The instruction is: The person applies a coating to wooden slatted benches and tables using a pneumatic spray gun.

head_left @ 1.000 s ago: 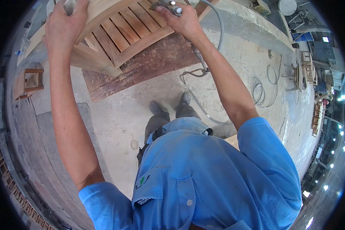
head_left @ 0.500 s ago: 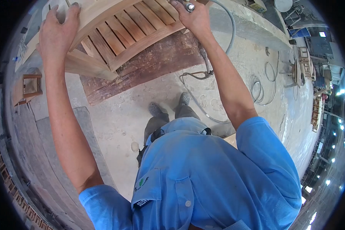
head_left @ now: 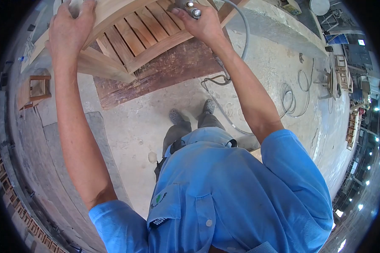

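A slatted wooden chair point(head_left: 133, 36), with a curved front rail and pale unfinished wood, lies at the top of the head view. My left hand point(head_left: 71, 31) grips its edge at the upper left, thumb and fingers apart around the wood. My right hand point(head_left: 204, 25) is closed around a metal air tool point(head_left: 194, 9) with shiny round ends, over the right side of the slats. The tool's working end is hidden beyond the top edge. A grey hose point(head_left: 246, 29) curves down beside my right wrist.
Under the chair is a worn reddish-brown board point(head_left: 169, 69). Hose coils point(head_left: 288, 99) lie on the concrete floor to the right. A small wooden stool point(head_left: 40, 88) stands at left, and a raised concrete ledge point(head_left: 283, 25) runs along the upper right.
My right hand and the air tool have shifted left and slightly toward me over the slats. My left hand keeps its place on the chair, while the view has tilted slightly.
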A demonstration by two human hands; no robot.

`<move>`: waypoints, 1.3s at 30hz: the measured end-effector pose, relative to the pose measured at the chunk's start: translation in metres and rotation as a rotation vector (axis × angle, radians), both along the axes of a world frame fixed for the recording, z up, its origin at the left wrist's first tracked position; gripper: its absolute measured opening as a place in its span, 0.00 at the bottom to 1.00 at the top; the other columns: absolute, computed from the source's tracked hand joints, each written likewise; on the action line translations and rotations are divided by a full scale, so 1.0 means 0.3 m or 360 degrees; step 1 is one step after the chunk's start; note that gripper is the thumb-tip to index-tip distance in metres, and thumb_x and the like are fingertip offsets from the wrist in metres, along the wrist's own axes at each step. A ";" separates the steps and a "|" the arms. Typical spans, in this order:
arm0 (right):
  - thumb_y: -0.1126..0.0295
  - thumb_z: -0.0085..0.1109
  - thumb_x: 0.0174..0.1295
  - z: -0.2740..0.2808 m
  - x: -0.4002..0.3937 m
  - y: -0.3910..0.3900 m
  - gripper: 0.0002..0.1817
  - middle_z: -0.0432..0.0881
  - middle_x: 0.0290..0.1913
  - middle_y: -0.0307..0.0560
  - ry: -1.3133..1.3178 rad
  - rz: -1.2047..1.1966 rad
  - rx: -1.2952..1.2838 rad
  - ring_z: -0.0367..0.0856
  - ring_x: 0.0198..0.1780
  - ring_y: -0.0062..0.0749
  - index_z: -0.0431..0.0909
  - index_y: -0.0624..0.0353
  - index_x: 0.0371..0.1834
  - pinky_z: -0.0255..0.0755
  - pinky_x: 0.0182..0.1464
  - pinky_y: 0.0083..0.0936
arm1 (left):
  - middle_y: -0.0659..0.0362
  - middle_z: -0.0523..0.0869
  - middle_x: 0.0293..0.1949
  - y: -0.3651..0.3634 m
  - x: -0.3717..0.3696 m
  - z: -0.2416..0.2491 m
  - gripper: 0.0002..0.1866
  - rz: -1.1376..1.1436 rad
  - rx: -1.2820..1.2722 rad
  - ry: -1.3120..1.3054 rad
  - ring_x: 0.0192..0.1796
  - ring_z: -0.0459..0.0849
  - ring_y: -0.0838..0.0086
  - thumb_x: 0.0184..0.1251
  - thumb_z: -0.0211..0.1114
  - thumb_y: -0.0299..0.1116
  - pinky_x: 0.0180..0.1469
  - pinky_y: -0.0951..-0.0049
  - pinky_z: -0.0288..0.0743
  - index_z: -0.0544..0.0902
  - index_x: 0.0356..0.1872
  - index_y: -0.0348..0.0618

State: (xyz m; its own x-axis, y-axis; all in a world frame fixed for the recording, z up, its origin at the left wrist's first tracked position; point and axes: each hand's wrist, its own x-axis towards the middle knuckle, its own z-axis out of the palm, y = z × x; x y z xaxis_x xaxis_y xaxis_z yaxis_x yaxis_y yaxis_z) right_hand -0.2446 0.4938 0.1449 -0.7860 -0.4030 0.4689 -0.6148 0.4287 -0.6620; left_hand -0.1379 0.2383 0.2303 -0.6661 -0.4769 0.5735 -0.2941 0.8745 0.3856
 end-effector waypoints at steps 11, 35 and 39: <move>0.48 0.66 0.62 0.016 0.016 0.145 0.24 0.78 0.18 0.41 -0.0242 -0.0219 0.0228 0.75 0.22 0.24 0.80 0.63 0.27 0.69 0.27 0.27 | 0.38 0.78 0.60 0.121 0.044 0.040 0.31 0.0166 0.0011 0.0037 0.64 0.75 0.48 0.64 0.63 0.45 0.68 0.56 0.65 0.75 0.63 0.34; 0.44 0.66 0.59 -0.020 0.015 0.371 0.26 0.82 0.23 0.58 -0.0246 -0.0506 0.0448 0.81 0.30 0.58 0.85 0.61 0.37 0.74 0.34 0.41 | 0.42 0.80 0.58 0.115 0.050 0.012 0.29 0.0145 0.0031 0.0056 0.65 0.75 0.55 0.64 0.64 0.45 0.69 0.56 0.63 0.76 0.63 0.41; 0.44 0.66 0.59 -0.023 0.075 0.419 0.25 0.82 0.23 0.58 -0.0253 -0.0471 0.0398 0.81 0.30 0.58 0.85 0.58 0.38 0.74 0.34 0.41 | 0.44 0.79 0.61 -0.003 -0.007 -0.089 0.32 0.0216 -0.0317 0.0155 0.66 0.75 0.54 0.63 0.62 0.49 0.68 0.58 0.64 0.75 0.64 0.40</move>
